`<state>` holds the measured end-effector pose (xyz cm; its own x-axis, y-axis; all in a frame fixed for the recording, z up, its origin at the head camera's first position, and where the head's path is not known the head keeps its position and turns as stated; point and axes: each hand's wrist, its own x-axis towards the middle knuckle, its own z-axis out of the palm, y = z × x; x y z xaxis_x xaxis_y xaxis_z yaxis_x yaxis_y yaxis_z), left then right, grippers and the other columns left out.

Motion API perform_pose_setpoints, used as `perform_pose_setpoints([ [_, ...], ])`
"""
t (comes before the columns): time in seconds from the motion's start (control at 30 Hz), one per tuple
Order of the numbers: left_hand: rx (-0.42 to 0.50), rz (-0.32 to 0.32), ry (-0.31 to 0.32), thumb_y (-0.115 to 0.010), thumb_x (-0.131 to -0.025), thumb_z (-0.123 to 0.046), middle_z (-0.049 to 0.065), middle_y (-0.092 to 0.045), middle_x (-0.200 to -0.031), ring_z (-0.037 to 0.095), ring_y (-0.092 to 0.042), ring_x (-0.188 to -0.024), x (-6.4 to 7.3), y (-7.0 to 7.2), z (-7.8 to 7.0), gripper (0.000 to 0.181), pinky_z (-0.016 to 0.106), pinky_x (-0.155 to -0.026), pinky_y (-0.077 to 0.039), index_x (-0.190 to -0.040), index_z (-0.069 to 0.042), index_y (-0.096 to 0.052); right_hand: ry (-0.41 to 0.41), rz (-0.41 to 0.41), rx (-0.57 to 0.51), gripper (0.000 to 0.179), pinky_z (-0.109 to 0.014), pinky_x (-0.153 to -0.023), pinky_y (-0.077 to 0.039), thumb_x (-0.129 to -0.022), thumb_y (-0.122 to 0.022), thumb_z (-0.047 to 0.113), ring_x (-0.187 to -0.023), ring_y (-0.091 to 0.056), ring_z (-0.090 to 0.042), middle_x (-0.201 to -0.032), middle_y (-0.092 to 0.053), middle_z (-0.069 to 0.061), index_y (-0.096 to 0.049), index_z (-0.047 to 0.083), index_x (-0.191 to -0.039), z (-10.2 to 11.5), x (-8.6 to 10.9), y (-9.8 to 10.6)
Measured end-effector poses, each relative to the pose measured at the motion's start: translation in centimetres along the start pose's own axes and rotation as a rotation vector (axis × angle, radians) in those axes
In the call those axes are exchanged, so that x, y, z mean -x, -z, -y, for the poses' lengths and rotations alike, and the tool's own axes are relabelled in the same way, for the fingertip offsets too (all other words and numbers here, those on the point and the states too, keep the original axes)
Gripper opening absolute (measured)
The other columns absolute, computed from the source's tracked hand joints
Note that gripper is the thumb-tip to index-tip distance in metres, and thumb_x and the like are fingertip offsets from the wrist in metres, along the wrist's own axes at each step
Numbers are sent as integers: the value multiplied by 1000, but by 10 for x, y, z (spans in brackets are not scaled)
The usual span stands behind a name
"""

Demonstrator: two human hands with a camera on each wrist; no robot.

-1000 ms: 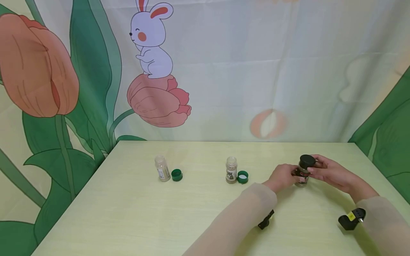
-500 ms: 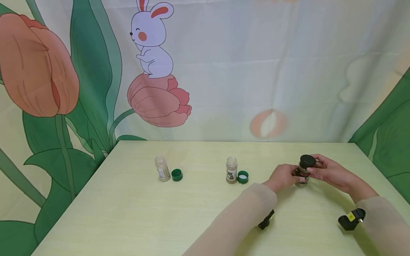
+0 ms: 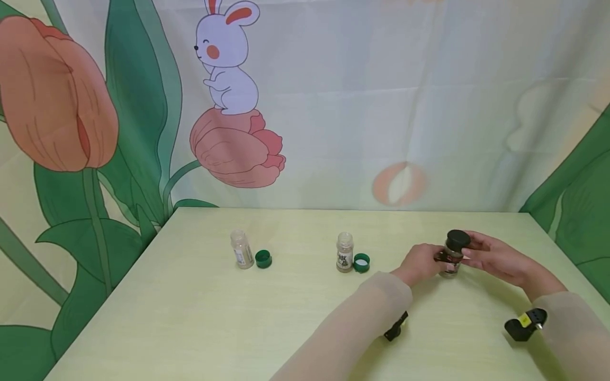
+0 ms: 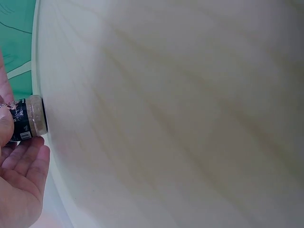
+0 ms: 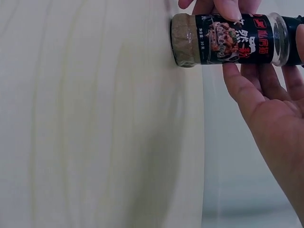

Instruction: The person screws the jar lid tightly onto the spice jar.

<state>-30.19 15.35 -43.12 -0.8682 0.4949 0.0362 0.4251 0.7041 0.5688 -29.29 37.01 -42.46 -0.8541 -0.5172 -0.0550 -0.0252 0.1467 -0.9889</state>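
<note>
A spice jar with a black label (image 5: 232, 39) and a black cap (image 3: 458, 240) stands upright on the table at the right of the head view. My left hand (image 3: 420, 262) grips its body from the left, the thumb across the label. On the other side, my right hand (image 3: 500, 263) has its fingers and thumb around the top, at the cap and neck. Brown powder shows through the base in the right wrist view. At the left edge of the left wrist view, the jar (image 4: 35, 115) is partly hidden by my left hand (image 4: 21, 190).
Two uncapped glass jars stand on the pale table (image 3: 214, 317): a left jar (image 3: 242, 250) and a middle jar (image 3: 344, 253). Beside each lies a green cap, the left cap (image 3: 263, 259) and the middle cap (image 3: 361, 262). A printed curtain (image 3: 333, 132) hangs behind the table.
My right hand has shifted very slightly to the right at the cap. My left hand keeps its grip on the spice jar. The head view has tilted a little.
</note>
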Motion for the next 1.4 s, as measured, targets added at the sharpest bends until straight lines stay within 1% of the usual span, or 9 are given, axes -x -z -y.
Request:
perform_pose_setpoints([
  [0.27,3,1,-8,-74,-95,-34,-6,-79,-110,3,-68,-94,1,3,1,33,10,-78,-45,-124,-20,-74,-34,-36,11,37,-16,-93,-55,-106,-52,4,-112,-61,9,-121,-60,25,-45,32,-129,3,-3,-3],
  [0.53,18,-1,-3,-74,-95,-32,-6,-79,-111,3,-68,-95,2,2,1,33,9,-79,-45,-125,-20,-73,-83,-83,65,35,-16,-92,-55,-105,-56,8,-108,-62,8,-117,-60,25,-44,33,-127,5,-5,-6],
  [0.67,26,-1,1,-75,-94,-32,-6,-79,-111,3,-68,-94,1,2,1,33,10,-77,-45,-125,-20,-73,-72,-72,55,38,-16,-92,-55,-105,-55,8,-109,-62,9,-118,-60,26,-44,37,-128,4,-4,-5],
  [0.77,25,0,2,-75,-94,-32,-6,-79,-112,3,-69,-96,2,2,1,33,10,-78,-46,-124,-19,-74,-44,-44,11,41,-16,-93,-55,-106,-52,7,-111,-62,9,-120,-60,27,-44,39,-129,2,-3,-3],
  [0.83,27,-1,2,-75,-94,-33,-6,-79,-111,4,-69,-96,2,2,1,33,10,-78,-46,-124,-19,-74,-19,-23,-15,41,-16,-94,-55,-107,-50,6,-112,-61,10,-123,-59,27,-43,36,-134,1,-2,-2],
  [0.93,33,-2,2,-75,-94,-33,-5,-80,-110,3,-69,-94,3,2,1,32,10,-75,-45,-123,-19,-74,8,-1,-33,42,-16,-95,-54,-107,-48,5,-115,-60,11,-125,-59,27,-38,25,-143,-1,-2,-1],
  [1.03,38,0,0,-75,-94,-33,-5,-80,-110,3,-69,-93,3,3,0,32,10,-74,-44,-123,-19,-74,16,2,-32,42,-16,-95,-54,-107,-48,5,-115,-60,10,-126,-60,27,-37,19,-145,0,-2,-1],
  [1.23,31,4,4,-75,-94,-34,-5,-79,-111,4,-69,-95,3,3,-1,34,11,-76,-45,-124,-20,-74,-1,-19,-29,37,-16,-94,-55,-106,-50,5,-113,-62,8,-123,-61,24,-47,34,-128,2,-1,-2],
  [1.4,27,4,8,-75,-94,-34,-7,-79,-110,2,-67,-91,2,2,-2,33,10,-74,-43,-124,-21,-74,-38,-62,16,36,-16,-93,-55,-106,-53,7,-111,-62,7,-120,-60,23,-49,36,-126,4,0,-5],
])
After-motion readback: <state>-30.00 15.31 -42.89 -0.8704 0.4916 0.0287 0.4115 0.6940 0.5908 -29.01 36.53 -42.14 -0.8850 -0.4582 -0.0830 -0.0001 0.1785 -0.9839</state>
